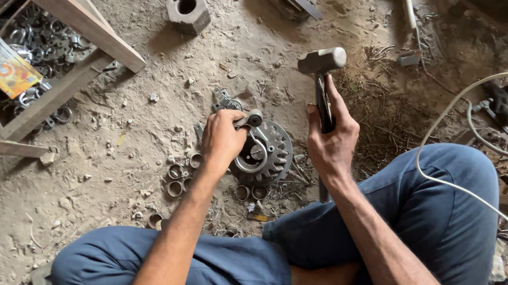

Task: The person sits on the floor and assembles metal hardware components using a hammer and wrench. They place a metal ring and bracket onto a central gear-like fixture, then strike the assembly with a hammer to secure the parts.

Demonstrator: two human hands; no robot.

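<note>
On the dusty ground between the person's knees, a round toothed metal part (267,150) is lying. The left hand (220,138) is gripping a short metal pin (248,120) on top of it. The right hand (330,129) is squeezing a hammer (321,61), head raised just beside. Small metal rings (175,179) are lying near. The hitting step seems in hand; the hammer needs careful aim at the pin, away from the fingers.

Hammer (321,62) lies right of toothed disc (264,151), rings (175,179) left.
</note>
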